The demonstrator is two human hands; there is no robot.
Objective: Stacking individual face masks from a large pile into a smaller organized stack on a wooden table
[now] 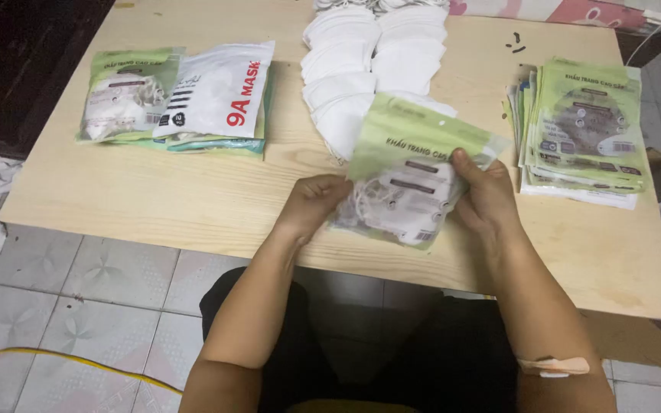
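Fingers of both hands pinch the green mask pouch.
Keep your left hand and right hand level; press its open edge flat.

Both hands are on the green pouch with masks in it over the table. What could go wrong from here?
1. The green pouch is held only at its edges by the left hand and right hand; masks may bunch or slip out.
2. It hangs right over the rows of white masks, so a sweep could scatter them.
3. The stack of empty pouches sits near the table edge, beside the right forearm; a nudge might topple it.
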